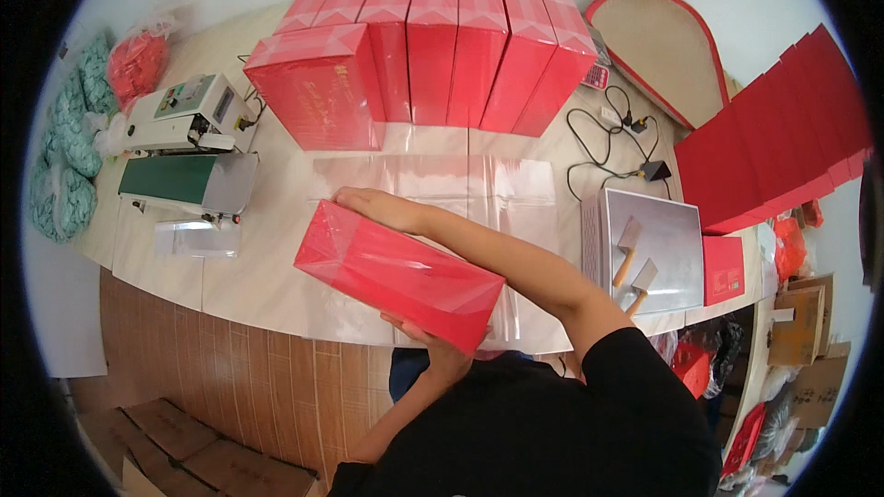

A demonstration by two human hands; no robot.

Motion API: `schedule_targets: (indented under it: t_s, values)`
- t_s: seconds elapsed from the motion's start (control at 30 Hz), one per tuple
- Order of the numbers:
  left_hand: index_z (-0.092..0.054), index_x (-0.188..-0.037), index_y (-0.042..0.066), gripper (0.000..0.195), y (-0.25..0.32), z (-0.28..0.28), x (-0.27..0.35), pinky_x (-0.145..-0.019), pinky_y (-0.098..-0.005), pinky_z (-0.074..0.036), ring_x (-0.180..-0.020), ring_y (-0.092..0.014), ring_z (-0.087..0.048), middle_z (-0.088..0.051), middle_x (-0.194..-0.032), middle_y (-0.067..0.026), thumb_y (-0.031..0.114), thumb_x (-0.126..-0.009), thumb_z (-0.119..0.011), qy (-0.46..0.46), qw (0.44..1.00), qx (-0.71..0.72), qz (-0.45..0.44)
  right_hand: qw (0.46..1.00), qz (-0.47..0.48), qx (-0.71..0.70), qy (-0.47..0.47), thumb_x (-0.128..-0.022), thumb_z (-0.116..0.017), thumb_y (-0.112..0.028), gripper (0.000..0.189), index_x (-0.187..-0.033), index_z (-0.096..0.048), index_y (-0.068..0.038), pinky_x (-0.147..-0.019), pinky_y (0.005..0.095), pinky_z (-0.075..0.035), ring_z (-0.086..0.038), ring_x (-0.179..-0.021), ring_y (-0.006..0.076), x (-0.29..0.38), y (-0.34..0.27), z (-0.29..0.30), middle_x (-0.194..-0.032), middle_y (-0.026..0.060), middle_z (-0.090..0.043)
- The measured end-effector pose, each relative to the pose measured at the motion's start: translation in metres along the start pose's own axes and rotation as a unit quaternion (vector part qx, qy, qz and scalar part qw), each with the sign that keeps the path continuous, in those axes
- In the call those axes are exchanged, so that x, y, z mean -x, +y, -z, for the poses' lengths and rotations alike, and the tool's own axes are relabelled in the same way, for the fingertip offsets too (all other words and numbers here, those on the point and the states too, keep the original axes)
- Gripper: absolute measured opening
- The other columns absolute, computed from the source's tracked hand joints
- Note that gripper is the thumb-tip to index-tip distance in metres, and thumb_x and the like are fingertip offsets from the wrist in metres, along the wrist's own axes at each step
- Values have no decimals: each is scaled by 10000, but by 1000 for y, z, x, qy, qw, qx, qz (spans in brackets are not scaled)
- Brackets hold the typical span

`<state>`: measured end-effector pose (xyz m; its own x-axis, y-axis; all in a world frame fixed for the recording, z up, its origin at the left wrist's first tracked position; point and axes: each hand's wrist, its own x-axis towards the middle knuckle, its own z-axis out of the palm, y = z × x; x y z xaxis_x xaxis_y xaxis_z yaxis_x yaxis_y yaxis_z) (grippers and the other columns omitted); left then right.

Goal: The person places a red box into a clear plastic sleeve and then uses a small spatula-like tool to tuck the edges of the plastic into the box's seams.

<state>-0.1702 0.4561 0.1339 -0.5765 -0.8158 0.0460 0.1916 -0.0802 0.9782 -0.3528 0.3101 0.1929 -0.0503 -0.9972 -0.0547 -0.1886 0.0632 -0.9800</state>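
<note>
A red gift box [400,269] in clear plastic film is held tilted over the near side of the table, its folded film end up. My right hand [373,203] reaches across and grips the far left corner. From below, my left hand [438,352] supports the near side, partly hidden by the box. Flat sheets of clear film [428,179] lie on the table beneath and beyond it. Farther back stands a row of wrapped red boxes [431,69], with one box [324,96] bearing gold writing at its front left.
A band sealing machine [179,131] with a green belt [169,178] stands at left. At right are a hot plate [656,248] carrying two wooden-handled scrapers [627,248], black cables [608,145] and stacked red boxes [766,138]. Bags of teal filler [72,145] sit far left; cartons [186,449] lie on the floor.
</note>
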Motion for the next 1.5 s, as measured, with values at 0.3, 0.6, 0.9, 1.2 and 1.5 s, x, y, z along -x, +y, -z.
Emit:
schedule_targets:
  t_s: [0.3,0.6,0.9,1.2,1.5]
  values:
    - [-36,-1499,-23,1039,32,52,-19,-1170,-489,-192,-1423,-349,-205,-126,-1545,-238,572,-850,-587,-72,881,-338,-323,953,53,94,283,-950,-557,-191,330,-1234,-572,-23,-979,370,-441,-574,-1146,286,150,7,48,-1210,161,-602]
    - [-598,-1022,32,248,150,20,-75,-884,-437,-451,-929,-304,-607,-646,-883,-104,232,-1008,-451,-114,848,-308,-416,489,-368,389,689,-834,-711,-272,309,-980,-594,-26,-759,449,-487,-614,-879,346,472,107,31,-922,156,-634]
    - [-669,-815,63,143,191,-16,-77,-575,-334,-474,-605,-233,-626,-652,-719,-76,187,-885,-648,-379,746,-498,-228,474,-582,319,578,-865,-618,-353,337,-885,-557,-23,-673,506,-516,-663,-771,393,488,137,-5,-809,191,-671]
    - [-672,-884,59,223,176,-31,-59,-493,-349,-474,-619,-269,-657,-687,-783,-91,282,-884,-675,-313,741,-550,-224,499,-462,282,677,-924,-548,-255,279,-999,-537,14,-707,510,-499,-645,-811,437,512,156,11,-876,237,-676]
    - [-621,-823,25,160,160,-22,-63,-707,-388,-498,-837,-282,-642,-672,-1037,-92,171,-868,-667,-209,739,-585,-259,797,-155,212,544,-954,-604,-166,196,-1076,-610,-12,-582,309,-473,-589,-604,203,410,-19,-8,-711,138,-615]
